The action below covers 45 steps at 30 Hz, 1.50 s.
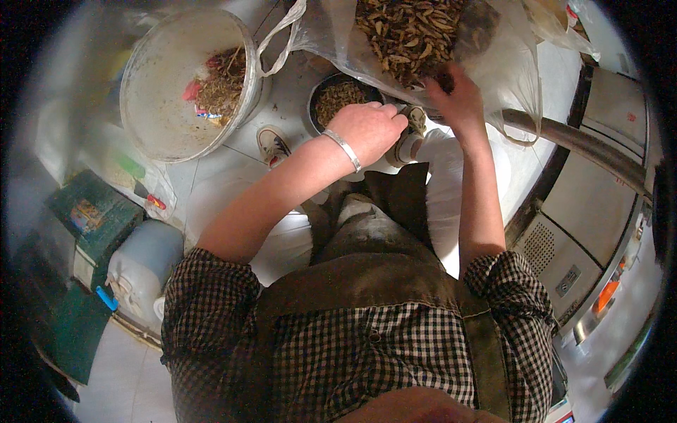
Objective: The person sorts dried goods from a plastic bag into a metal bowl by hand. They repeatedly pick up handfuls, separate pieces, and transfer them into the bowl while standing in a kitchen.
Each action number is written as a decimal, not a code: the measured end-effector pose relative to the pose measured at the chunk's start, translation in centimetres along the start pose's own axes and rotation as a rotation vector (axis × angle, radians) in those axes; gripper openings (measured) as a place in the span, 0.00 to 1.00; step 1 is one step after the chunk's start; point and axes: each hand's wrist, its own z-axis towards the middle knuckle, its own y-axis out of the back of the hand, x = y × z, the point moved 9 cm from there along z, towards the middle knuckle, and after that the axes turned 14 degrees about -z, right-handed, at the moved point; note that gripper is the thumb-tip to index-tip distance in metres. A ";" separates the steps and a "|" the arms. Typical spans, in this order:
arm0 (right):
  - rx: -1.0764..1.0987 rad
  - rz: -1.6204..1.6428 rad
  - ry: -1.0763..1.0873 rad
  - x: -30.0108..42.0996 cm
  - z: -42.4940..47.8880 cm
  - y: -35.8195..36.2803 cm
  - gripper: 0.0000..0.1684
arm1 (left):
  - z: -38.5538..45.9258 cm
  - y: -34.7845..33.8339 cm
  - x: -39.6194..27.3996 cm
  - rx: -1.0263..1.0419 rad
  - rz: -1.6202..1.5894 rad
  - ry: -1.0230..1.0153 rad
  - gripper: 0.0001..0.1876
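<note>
A clear plastic bag [492, 90] lies spread before me, holding a heap of small brown dried pieces [410, 37]. My right hand [460, 100] is at the heap's near edge, thumb and fingers apart around a dark patch. Whether it grips a piece is unclear. My left hand [370, 129], below a silver bracelet [342, 150], is curled palm down over the near side of a round dark bowl [312, 113]. Its fingertips are hidden, so I cannot see whether they hold anything. Smaller brown bits [338, 103] lie in that bowl.
To the left stands a white plastic bucket [158, 100] with brown scraps and wrappers [217, 95] inside. Behind it are a green box [95, 211] and a translucent jug [143, 264]. Pale cabinets [576, 206] line the right, with a curved dark bar [582, 140] in front.
</note>
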 end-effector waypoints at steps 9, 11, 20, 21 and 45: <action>0.179 0.766 -0.252 -0.1 -0.5 -0.3 0.13 | 0.0 0.1 0.1 -0.016 -0.007 0.000 0.05; 0.178 0.934 -0.256 0.2 -0.6 -0.2 0.12 | 0.0 0.0 0.1 -0.016 -0.009 0.000 0.05; 0.356 1.079 -0.105 10.4 0.7 1.5 0.07 | -0.3 0.0 -0.7 0.061 0.032 0.055 0.07; 0.332 0.990 0.042 14.0 1.5 2.8 0.09 | -0.6 -0.1 -0.8 0.040 0.032 0.047 0.07; -0.132 0.285 1.145 39.8 1.3 -1.2 0.16 | -5.8 6.0 0.2 -0.285 -0.979 0.126 0.18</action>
